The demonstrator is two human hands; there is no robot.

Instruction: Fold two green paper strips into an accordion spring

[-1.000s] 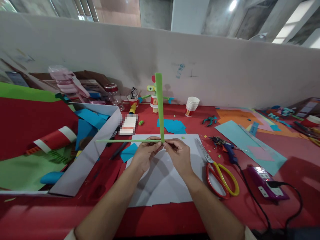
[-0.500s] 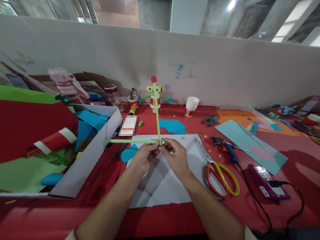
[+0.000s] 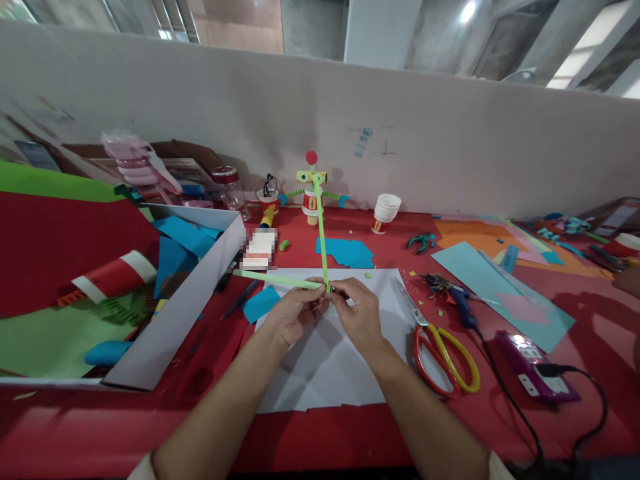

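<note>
Two light green paper strips meet at a small folded bundle between my hands. One paper strip points away from me, up toward the paper-cup figure; the other strip runs out to the left. My left hand pinches the joint from the left, thumb and finger closed on it. From the right, the thumb and fingertips of my right hand are closed on the same folded end. Beneath both hands lies a white sheet. The exact fold is mostly covered by my fingertips.
Scissors and a glue gun lie to the right, its cord near a purple power strip. A white box of craft pieces stands left. Stacked paper cups and pliers sit farther back.
Both strips look shorter than before. The left-pointing one now tilts, and the far tip of the other has dropped from the figure's red disc to its eyes. Part of a hand appears at the right edge.
</note>
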